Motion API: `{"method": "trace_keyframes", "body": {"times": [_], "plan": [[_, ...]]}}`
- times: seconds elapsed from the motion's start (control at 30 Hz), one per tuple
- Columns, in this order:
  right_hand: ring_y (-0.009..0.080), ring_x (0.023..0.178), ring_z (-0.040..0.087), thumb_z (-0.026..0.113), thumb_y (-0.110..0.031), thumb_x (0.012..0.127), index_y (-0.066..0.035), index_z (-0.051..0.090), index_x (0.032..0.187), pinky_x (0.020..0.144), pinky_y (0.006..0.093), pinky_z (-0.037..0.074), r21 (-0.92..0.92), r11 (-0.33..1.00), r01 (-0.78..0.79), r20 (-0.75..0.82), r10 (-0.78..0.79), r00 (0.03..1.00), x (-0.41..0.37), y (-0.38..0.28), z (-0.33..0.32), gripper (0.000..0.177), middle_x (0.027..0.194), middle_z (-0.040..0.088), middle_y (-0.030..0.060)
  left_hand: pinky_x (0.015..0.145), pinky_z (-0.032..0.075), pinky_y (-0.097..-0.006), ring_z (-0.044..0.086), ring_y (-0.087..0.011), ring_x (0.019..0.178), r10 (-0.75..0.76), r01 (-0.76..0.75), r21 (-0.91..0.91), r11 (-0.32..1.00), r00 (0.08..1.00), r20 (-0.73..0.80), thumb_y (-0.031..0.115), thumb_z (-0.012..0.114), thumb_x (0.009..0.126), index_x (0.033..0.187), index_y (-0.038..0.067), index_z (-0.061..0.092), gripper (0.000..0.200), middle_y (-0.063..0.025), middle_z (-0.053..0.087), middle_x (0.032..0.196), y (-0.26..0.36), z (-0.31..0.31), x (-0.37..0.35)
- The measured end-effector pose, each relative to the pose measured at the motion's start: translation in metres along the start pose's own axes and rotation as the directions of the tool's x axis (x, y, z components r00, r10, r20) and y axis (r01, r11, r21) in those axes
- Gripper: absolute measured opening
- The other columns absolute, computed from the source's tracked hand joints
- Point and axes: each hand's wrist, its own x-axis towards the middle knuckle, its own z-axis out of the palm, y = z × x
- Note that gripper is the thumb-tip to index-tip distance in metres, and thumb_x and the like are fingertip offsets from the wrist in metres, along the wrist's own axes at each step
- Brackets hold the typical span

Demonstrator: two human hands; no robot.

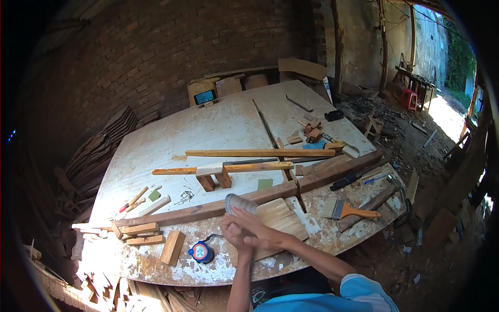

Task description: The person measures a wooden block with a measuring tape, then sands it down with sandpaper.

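My left hand [235, 234] is curled, its fingers folded against my other hand; whatever it may hold is hidden. Across it lies my right hand [255, 228], with fingers stretched out toward a pale ribbed cylinder [242, 204]. Whether they touch the cylinder is unclear. Beside the hands a flat wooden board [283, 221] rests on the worn table [150, 135]. A blue tape measure [200, 252] sits to the left, near a wooden block [172, 248].
A long dark beam [197, 212] crosses the table. Beyond it are two wooden strips [260, 153] and a small wooden piece on two legs [213, 177]. A paintbrush [353, 210] and hammer [397, 187] lie right. A phone [205, 96] stands at the far edge.
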Motion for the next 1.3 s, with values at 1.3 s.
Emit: {"method": "trace_keyframes", "body": {"times": [1.3], "plan": [[0.0188,0.121,0.04,0.044,-0.032,0.093,0.0,0.034,0.135,0.101,0.0291,0.03,0.538,0.843,0.001,-0.353,0.224,0.909,-0.016,0.037,0.006,0.053,0.131,0.044,0.0133,0.092,0.033,-0.0326,0.044,-0.0194,0.101,-0.075,0.061,0.062,0.996,0.966,0.248,0.027,0.051,0.087,0.106,0.002,0.046,0.032,-0.009,0.046,0.105,0.042,0.008,0.01]]}}
